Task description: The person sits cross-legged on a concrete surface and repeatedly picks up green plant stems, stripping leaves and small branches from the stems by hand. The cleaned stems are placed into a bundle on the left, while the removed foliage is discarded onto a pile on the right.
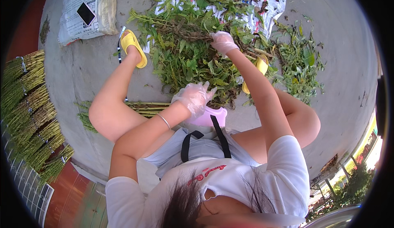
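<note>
A large heap of cut leafy green plants (187, 58) lies between my feet, partly on a white printed sheet (278, 9). My right hand (224, 42), in a clear plastic glove, is closed on the stem end of a brownish dried plant stalk (187, 32) lying across the heap. My left hand (195, 97), gloved too, hovers at the near edge of the heap with its fingers apart and nothing seen in it. Beside it a pink plastic object (217, 117) shows between my thighs. A bundle of cut stems (146, 108) passes under my left leg.
Tied bundles of stalks (34, 105) line the far left. A phone (86, 14) rests on a white woven sack (106, 9) at the upper left. My yellow clogs (140, 51) flank the heap. More loose greenery (298, 65) lies on the concrete to the right.
</note>
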The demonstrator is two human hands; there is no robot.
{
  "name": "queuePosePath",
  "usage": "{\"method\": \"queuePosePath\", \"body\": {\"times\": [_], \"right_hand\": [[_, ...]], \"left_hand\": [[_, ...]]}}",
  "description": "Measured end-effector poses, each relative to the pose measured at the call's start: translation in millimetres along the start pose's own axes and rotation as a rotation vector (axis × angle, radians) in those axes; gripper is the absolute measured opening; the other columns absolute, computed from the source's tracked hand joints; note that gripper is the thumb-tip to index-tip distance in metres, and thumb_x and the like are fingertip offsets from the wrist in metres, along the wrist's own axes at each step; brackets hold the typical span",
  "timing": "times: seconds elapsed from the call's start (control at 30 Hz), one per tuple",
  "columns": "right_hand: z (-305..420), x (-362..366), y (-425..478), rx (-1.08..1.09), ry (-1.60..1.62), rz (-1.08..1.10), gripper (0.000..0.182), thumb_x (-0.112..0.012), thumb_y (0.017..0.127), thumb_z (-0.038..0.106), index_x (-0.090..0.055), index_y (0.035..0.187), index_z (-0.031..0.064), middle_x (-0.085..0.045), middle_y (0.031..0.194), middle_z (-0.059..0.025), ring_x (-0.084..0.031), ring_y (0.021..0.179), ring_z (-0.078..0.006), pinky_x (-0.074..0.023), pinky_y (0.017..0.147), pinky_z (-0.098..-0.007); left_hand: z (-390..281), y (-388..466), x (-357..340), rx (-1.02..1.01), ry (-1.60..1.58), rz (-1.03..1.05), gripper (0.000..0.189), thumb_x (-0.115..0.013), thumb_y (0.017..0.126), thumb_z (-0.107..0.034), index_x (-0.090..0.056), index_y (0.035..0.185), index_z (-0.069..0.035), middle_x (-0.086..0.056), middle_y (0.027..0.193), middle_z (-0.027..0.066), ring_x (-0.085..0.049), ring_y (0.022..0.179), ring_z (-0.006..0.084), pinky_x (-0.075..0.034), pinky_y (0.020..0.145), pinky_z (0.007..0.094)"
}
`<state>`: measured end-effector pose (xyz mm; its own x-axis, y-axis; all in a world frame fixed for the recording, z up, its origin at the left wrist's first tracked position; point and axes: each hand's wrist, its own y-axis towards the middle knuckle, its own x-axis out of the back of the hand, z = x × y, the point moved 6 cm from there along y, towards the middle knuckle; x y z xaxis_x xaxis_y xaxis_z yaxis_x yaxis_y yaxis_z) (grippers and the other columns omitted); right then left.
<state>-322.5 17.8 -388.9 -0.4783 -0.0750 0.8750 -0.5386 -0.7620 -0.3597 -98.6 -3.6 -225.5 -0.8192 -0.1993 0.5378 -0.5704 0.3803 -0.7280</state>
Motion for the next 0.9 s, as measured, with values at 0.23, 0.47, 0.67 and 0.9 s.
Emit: {"method": "queuePosePath", "body": {"times": [0.23,0.47,0.67,0.9], "right_hand": [[4,-31,43,-0.014,0.034,0.011,0.020,-0.066,0.082,0.023,-0.067,0.093,0.0062,-0.068,0.092,-0.0171,-0.065,0.088,-0.0369,-0.0509,0.081,-0.0450],[-39,55,0,-0.117,0.449,-0.164,0.026,-0.058,0.089,0.031,-0.071,0.095,0.0088,-0.069,0.093,-0.0178,-0.065,0.091,-0.0343,-0.0509,0.082,-0.0425],[-52,38,-19,-0.172,0.271,-0.259,0.024,-0.058,0.089,0.023,-0.069,0.106,0.0118,-0.069,0.101,-0.0183,-0.066,0.098,-0.0349,-0.0513,0.085,-0.0431],[-19,17,-7,-0.268,0.169,-0.083,0.033,-0.056,0.086,0.014,-0.067,0.117,0.0131,-0.068,0.110,-0.0184,-0.064,0.105,-0.0362,-0.0504,0.090,-0.0427]], "left_hand": [[1,-5,-14,0.095,-0.036,0.212,0.079,-0.065,0.079,-0.017,-0.035,0.152,-0.017,-0.039,0.150,0.0216,-0.046,0.134,0.0340,-0.041,0.108,0.0429],[2,-6,-6,0.204,-0.183,0.068,0.050,-0.058,0.091,-0.026,-0.053,0.138,-0.012,-0.052,0.139,0.0183,-0.058,0.120,0.0369,-0.047,0.099,0.0483],[-7,-20,31,0.203,-0.170,-0.010,0.039,-0.047,0.100,-0.033,-0.064,0.122,-0.004,-0.066,0.117,0.0185,-0.066,0.103,0.0380,-0.053,0.086,0.0476],[-7,-23,23,0.124,-0.045,0.008,0.038,-0.047,0.101,-0.028,-0.062,0.123,-0.001,-0.067,0.113,0.0186,-0.066,0.103,0.0365,-0.055,0.084,0.0461]]}}
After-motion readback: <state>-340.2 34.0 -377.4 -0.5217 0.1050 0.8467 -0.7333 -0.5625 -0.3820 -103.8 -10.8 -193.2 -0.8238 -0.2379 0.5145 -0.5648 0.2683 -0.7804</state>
